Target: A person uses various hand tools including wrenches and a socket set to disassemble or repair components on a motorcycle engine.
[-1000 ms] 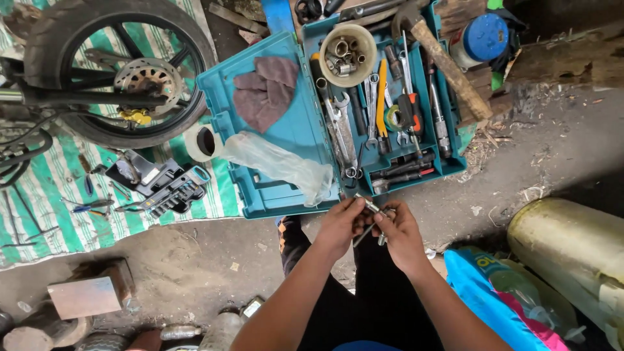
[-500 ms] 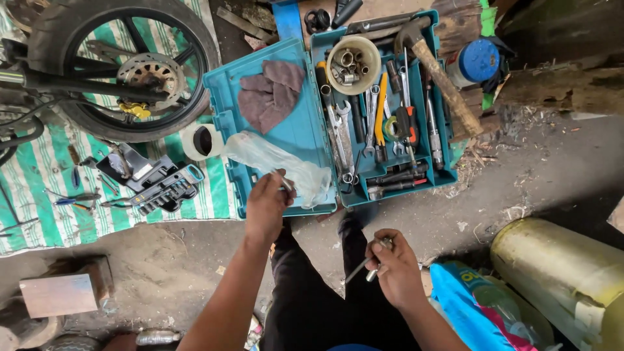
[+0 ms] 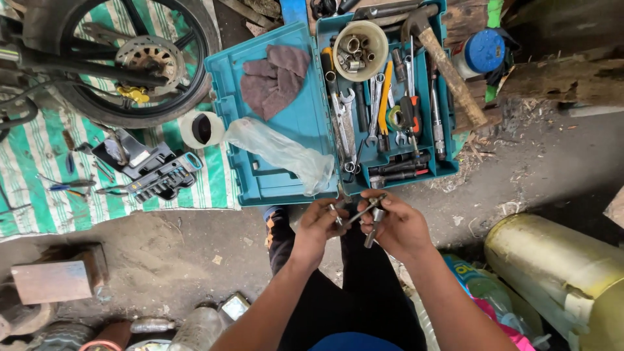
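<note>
So both hands, left (image 3: 320,224) and right (image 3: 398,224), grip a thin, probably T-shaped metal socket wrench (image 3: 364,212) just below the open teal plastic toolbox (image 3: 286,130).

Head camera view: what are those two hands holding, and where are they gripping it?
A slim grey metal socket-type wrench. The left hand pinches its lower-left end; the right hand grips the upper-right end, where a short metal piece hangs down.
</note>
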